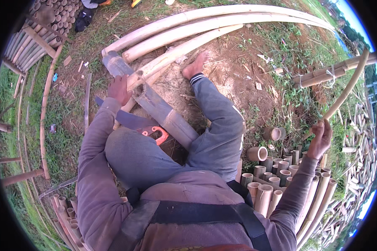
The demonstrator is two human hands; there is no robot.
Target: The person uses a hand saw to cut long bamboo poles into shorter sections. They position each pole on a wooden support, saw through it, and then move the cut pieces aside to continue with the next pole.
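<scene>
I sit on the ground with my legs out. My left hand rests on a thick grey-green bamboo pole that lies across my lap toward the upper left. A hand saw with an orange handle lies under that arm, beside the pole; no hand grips it. Out to the right, my right hand is shut on a thin pale bamboo pole that curves up and away to the far right. My bare foot sticks out in front.
Three long pale bamboo poles arc across the ground ahead. Several short cut bamboo tubes stand packed at my right side, more at the lower left. A tied bundle of poles lies at right. Stacked bamboo fills the upper left.
</scene>
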